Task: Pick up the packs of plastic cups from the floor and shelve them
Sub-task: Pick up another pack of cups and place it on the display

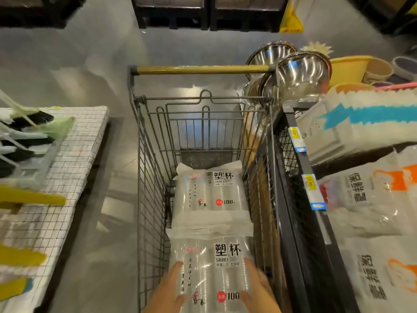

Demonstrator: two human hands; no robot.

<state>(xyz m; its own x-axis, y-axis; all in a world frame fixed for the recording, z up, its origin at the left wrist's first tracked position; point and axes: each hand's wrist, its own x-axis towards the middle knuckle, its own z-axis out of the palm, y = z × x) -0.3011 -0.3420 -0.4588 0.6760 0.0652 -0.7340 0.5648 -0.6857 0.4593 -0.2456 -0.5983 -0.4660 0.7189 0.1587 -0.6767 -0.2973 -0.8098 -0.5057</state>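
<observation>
Two clear packs of plastic cups with black print lie in a grey wire shopping cart (149, 177). The far pack (208, 190) rests deeper in the basket. The near pack (212, 267) is gripped from both sides: my left hand (168, 290) presses its left edge and my right hand (259, 288) its right edge, fingers wrapped onto the top. The near pack overlaps the end of the far one. My wrists are cut off by the bottom of the view.
A black shelf unit (300, 199) with yellow price tags stands right of the cart, holding white bagged goods (372, 199). Steel bowls (302, 73) hang by the cart handle (203, 70). On the left, a table with a checked cloth (74, 154) carries brushes. Grey floor lies between.
</observation>
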